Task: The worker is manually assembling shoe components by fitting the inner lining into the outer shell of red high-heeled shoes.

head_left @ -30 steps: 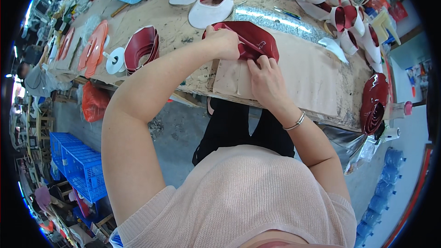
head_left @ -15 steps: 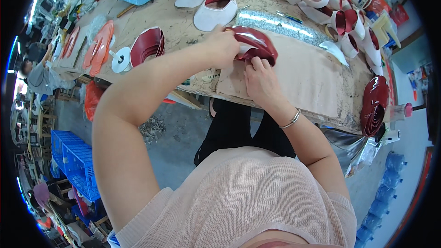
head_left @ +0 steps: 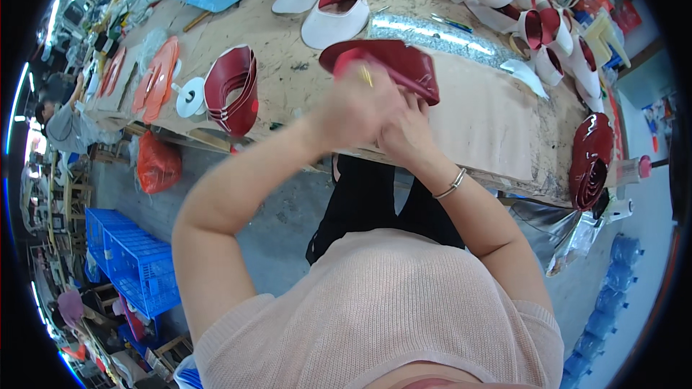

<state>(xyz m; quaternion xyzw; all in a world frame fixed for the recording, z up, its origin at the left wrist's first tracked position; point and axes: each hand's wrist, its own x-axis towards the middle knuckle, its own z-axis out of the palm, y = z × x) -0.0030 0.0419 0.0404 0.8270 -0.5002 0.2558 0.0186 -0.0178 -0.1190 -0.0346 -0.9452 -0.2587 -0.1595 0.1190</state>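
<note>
Dark red and shiny, the bent piece [head_left: 411, 61] is at the near edge of the table [head_left: 295, 104], up top in the view, just past twelve o'clock. The right hand [head_left: 407, 130] is at its six o'clock side, with its fingers closed on the near edge. The left hand [head_left: 360, 104] is at about seven o'clock, and it is a blur. I cannot tell if it is holding on tight, or what the small yellow bit by its fingers is.

The bent piece looks partway done. It is folded over, but it lies low and does not stand up as a round ring. A big tan sheet [head_left: 490, 126] lies out from it toward four o'clock.

At eleven o'clock sits a white shell [head_left: 335, 34] with a red inside, and it looks all closed up. More white-and-red shells [head_left: 551, 29] crowd together between two and three o'clock. They look further along too. At nine o'clock there is a stack of red pieces [head_left: 216, 83], one inside the other, which may be left to work on. Past it lie flat orange pieces [head_left: 160, 68]. At four o'clock, far off, a shiny red roll [head_left: 591, 144] rests at the table's end.
</note>
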